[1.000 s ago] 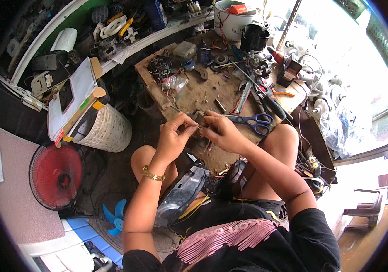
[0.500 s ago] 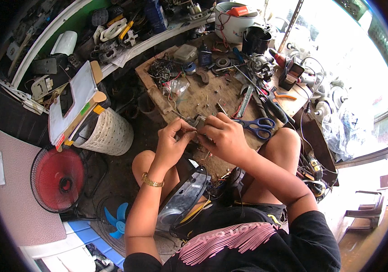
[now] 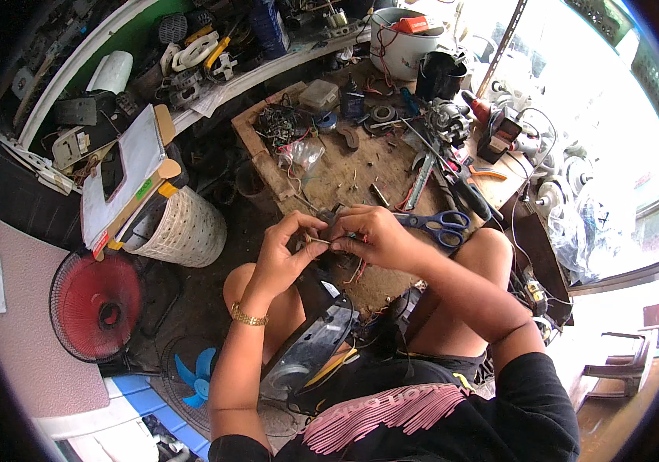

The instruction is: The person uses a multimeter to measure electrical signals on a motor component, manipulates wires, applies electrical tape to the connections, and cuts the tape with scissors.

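Both my hands meet over the near edge of the low wooden work board. My left hand (image 3: 289,245), with a gold watch (image 3: 249,316) on its wrist, is closed, pinching a thin pale wire-like piece (image 3: 316,240) between thumb and forefinger. Closed as well, my right hand (image 3: 374,237) grips a small dark part (image 3: 329,215) with its fingertips; my fingers hide most of it. Short reddish wires (image 3: 358,269) hang below the right hand. Blue-handled scissors (image 3: 441,225) lie just right of that hand, and a short metal rod (image 3: 379,194) lies beyond it.
On the wooden board (image 3: 376,165) lie a pile of screws (image 3: 277,123), a plastic bag (image 3: 304,154), pliers (image 3: 487,174) and a motor (image 3: 446,115). A white basket (image 3: 191,227) and a red fan (image 3: 98,304) stand left. A dark metal housing (image 3: 322,331) rests at my lap.
My hands have shifted slightly down and the fingers have regripped. The thin pale piece and some coloured wire now show between them. The whole view has moved a little.
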Tool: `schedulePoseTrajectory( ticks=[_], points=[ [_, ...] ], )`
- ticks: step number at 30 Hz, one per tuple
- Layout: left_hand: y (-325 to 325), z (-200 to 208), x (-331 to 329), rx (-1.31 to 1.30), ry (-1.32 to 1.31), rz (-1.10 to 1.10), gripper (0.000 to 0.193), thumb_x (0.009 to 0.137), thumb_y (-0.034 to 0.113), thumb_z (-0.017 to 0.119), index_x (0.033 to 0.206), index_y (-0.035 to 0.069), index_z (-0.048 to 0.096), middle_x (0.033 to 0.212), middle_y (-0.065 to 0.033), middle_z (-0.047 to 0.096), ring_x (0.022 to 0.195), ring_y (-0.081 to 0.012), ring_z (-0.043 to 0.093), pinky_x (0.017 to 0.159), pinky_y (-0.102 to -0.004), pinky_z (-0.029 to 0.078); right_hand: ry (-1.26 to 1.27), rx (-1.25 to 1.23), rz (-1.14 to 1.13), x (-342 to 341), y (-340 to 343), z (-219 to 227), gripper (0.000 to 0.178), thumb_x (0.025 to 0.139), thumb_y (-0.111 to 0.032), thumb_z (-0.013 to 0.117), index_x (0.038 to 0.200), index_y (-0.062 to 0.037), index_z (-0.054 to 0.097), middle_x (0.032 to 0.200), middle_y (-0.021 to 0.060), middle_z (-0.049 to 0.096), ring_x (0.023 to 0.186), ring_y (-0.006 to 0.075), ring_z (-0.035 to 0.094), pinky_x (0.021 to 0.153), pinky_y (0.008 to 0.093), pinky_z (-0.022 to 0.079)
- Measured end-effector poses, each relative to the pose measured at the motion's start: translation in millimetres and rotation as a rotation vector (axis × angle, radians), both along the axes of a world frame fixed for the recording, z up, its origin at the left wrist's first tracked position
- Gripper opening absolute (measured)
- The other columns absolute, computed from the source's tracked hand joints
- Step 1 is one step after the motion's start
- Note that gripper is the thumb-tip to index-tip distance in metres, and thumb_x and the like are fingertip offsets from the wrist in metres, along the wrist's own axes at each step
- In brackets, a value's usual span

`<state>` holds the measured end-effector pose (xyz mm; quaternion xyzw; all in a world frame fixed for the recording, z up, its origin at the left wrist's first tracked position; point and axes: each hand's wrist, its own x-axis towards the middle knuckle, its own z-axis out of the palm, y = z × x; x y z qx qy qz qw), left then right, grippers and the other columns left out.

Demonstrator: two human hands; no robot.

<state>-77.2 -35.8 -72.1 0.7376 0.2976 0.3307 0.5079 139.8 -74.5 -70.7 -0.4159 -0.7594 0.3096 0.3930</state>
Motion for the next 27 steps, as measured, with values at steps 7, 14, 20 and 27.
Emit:
schedulePoseTrajectory(
  ticks=[7, 14, 20, 27],
  points=[
    [-17.8, 12.8, -8.1, 0.296, 0.129, 0.115, 0.041, 0.078, 0.016, 0.079, 0.113, 0.005, 0.062, 0.101, -0.0051, 0.064, 0.097, -0.0201, 0.060, 0.088, -0.0321, 0.044, -0.376, 0.222, -0.825, 107.2, 155.7, -35.1, 0.022, 0.087, -0.023, 0.062, 0.100, -0.0083, 0.071, 0.095, 0.0155, 0.070, 0.089, 0.0355, 0.067, 0.078, 0.0442, 0.053],
    [-48.7, 46.3, -20.6, 0.476, 0.334, 0.238, 0.050, 0.070, 0.015, 0.079, 0.115, 0.005, 0.061, 0.117, -0.0116, 0.062, 0.113, -0.0315, 0.057, 0.101, -0.0407, 0.039, -1.045, 0.011, -0.930, 151.7, 245.0, -78.2, 0.016, 0.084, -0.015, 0.060, 0.091, -0.0096, 0.073, 0.101, 0.0100, 0.070, 0.102, 0.0337, 0.063, 0.080, 0.0445, 0.053],
    [-77.9, 48.6, -27.4, 0.417, 0.210, 0.449, 0.036, 0.079, 0.016, 0.073, 0.110, 0.001, 0.062, 0.109, -0.0132, 0.061, 0.106, -0.0272, 0.057, 0.096, -0.0376, 0.043, -0.675, 0.042, -0.961, 155.1, 228.1, -56.7, 0.028, 0.075, -0.010, 0.072, 0.099, -0.0042, 0.060, 0.089, 0.0184, 0.069, 0.086, 0.0383, 0.067, 0.073, 0.0444, 0.053],
    [-89.5, 66.1, 3.6, 0.439, 0.099, 0.526, 0.028, 0.079, 0.014, 0.074, 0.101, 0.001, 0.064, 0.102, -0.0122, 0.064, 0.097, -0.0278, 0.060, 0.088, -0.0374, 0.046, 0.656, -0.096, -0.436, 85.6, 38.4, -1.4, 0.036, 0.079, 0.002, 0.076, 0.110, -0.0014, 0.059, 0.097, 0.0062, 0.066, 0.086, 0.0121, 0.064, 0.070, 0.0274, 0.056]
  ],
)
